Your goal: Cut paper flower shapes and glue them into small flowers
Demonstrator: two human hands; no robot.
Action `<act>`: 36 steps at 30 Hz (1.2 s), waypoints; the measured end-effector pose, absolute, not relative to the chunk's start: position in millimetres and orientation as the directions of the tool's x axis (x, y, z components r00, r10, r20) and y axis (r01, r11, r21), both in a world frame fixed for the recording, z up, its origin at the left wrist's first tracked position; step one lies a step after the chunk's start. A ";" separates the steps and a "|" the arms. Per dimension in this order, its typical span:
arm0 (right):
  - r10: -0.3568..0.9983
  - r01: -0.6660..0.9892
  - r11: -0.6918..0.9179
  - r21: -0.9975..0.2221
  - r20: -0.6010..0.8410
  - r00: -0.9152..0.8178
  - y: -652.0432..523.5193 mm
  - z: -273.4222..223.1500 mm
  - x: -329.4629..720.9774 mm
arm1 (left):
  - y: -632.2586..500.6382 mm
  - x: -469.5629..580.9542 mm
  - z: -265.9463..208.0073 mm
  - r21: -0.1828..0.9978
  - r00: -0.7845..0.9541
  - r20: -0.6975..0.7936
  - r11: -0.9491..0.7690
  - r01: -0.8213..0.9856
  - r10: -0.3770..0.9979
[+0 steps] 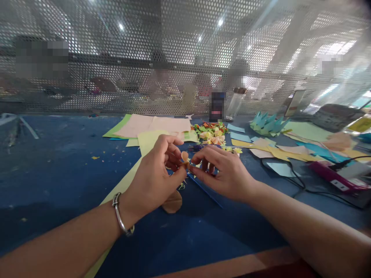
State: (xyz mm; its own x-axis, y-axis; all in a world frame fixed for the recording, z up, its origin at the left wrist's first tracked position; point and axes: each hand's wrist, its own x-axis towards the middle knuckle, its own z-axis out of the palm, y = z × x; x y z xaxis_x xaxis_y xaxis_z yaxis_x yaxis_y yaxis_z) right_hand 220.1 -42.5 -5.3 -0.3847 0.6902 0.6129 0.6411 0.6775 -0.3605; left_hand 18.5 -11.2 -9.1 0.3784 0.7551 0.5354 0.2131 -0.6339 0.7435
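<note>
Between my two hands is a small peach-and-tan curled paper piece (184, 157). My left hand (152, 175), with a silver bangle on the wrist, pinches it between thumb and fingers. My right hand (223, 173) meets it from the other side, thumb and index fingertip closed at its edge. Part of the piece is hidden by the fingertips. Below the left hand lies a round brown disc (173, 202), partly covered by that hand. A thin blue stick (207, 192) lies slanting on the blue table (58, 166) under the right hand.
Behind my hands are a heap of small paper flowers (213, 135) and pale paper sheets (162, 124). A blue folded-paper piece (265, 123), paper strips, a purple power strip (339, 177) with cables, and a clear bottle (235, 104) stand or lie right. A perforated metal screen (130, 50) rises behind.
</note>
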 end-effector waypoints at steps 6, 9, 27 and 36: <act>0.675 0.653 0.680 -0.334 0.632 -0.380 -41.2 -6.0 220.7 | -12.9 15.1 -5.6 0.807 0.430 0.489 -0.581 0.109 0.759; 0.689 0.658 0.664 -0.357 0.635 -0.351 -42.0 -4.8 221.8 | -12.8 11.5 -2.7 0.844 0.465 0.456 -0.535 0.047 0.759; 0.704 0.649 0.662 -0.376 0.610 -0.365 -41.2 -3.2 224.5 | -11.7 3.6 7.2 0.615 0.471 0.616 -0.759 0.212 0.631; 0.719 0.661 0.641 -0.389 0.606 -0.340 -41.9 -2.0 224.8 | -19.8 2.0 17.0 0.315 0.557 0.682 -0.878 0.361 0.474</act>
